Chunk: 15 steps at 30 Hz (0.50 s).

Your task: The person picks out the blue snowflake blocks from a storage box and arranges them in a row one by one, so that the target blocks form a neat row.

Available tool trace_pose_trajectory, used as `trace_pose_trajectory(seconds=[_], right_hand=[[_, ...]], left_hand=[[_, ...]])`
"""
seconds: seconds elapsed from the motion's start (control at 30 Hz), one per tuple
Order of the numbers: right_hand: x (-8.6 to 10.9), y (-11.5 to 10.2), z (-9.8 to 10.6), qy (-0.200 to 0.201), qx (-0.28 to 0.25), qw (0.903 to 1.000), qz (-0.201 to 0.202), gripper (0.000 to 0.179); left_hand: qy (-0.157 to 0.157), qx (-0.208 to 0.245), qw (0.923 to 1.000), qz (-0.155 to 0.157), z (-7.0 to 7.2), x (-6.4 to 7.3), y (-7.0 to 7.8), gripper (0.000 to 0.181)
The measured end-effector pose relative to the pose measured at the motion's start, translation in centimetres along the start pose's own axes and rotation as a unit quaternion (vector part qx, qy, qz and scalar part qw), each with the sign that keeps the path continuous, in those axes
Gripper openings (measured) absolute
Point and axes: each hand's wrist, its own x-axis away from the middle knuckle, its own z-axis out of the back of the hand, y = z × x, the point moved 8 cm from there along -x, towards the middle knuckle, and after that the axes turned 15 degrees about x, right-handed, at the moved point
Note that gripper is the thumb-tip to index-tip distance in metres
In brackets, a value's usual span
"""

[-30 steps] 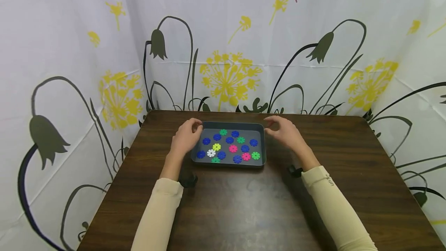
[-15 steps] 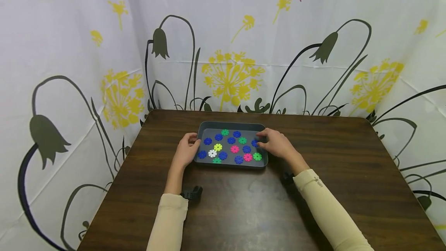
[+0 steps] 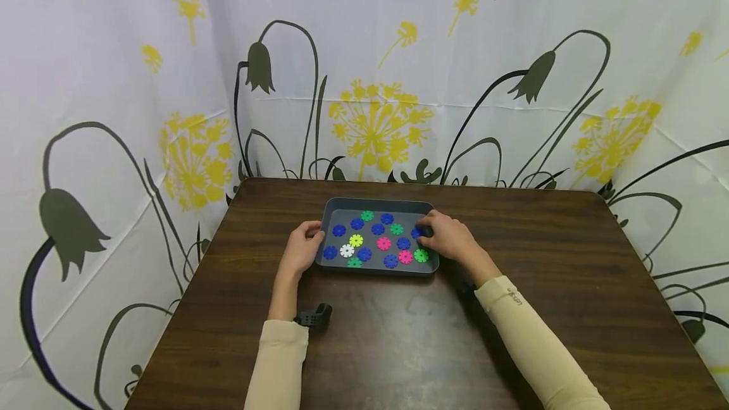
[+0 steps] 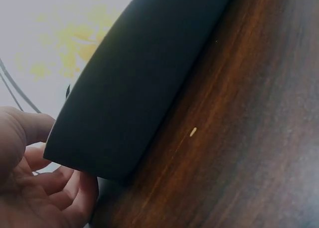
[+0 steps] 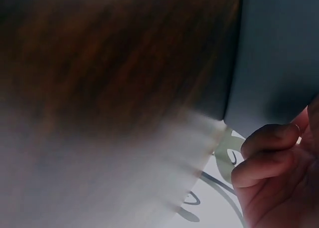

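A shallow dark grey tray (image 3: 376,269) lies on the table, with several notched discs spread flat on its bottom. Blue ones outnumber the rest; among them are a white disc (image 3: 347,250), a yellow disc (image 3: 355,240), pink and green discs. My left hand (image 3: 302,248) holds the tray's left wall, its thumb side at the rim and its fingers curled under the corner in the left wrist view. Over the tray's right rim reaches my right hand (image 3: 450,236), thumb and forefinger apart on either side of a blue disc (image 3: 417,233). In the right wrist view the tray wall hides those fingertips.
The brown wooden table (image 3: 393,347) reaches back to a white curtain (image 3: 364,43) printed with flowers. A small pale fleck (image 4: 193,132) lies on the wood beside the tray. A dark wrist camera (image 3: 314,316) sits below my left hand.
My left hand has come down from above the tray's far left corner to grip its left side. My right hand has moved left and down, over the rim to the blue disc.
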Motion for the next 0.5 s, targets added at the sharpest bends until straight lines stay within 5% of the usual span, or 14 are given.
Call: trace_pose_trajectory(seconds=[0.5], right_hand=[[-0.13,-0.22,-0.14,-0.009,-0.004,0.9999,-0.006,0.040]], left_hand=[[0.007,0.028,0.9995,0.006,0.43,0.34,-0.89,0.045]])
